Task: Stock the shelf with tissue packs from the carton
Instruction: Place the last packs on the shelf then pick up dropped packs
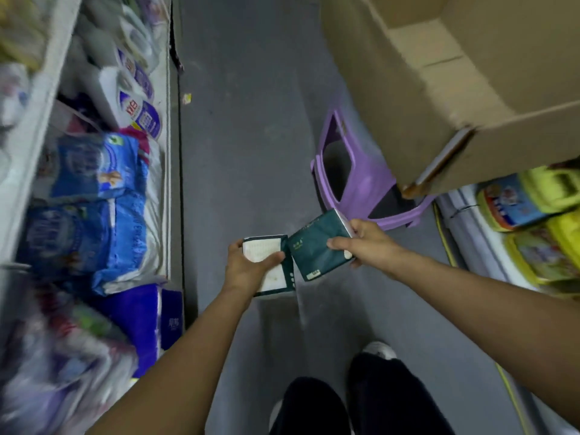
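Over the grey aisle floor I hold two dark green tissue packs side by side. My left hand point(248, 266) grips one tissue pack point(273, 277) with its white window face up. My right hand point(365, 243) grips the other tissue pack point(314, 246) by its right end, tilted, green face up. The two packs touch at their inner edges. The brown carton point(439, 98) rests at the upper right, its open top partly out of frame. The shelf point(163, 171) runs along the left, holding blue and purple paper packs.
A purple plastic stool point(354, 183) stands under the carton's near corner. Yellow and blue packaged goods point(533, 221) fill a low shelf at the right. A small scrap point(186, 98) lies on the floor. My legs and shoes point(370, 403) are below.
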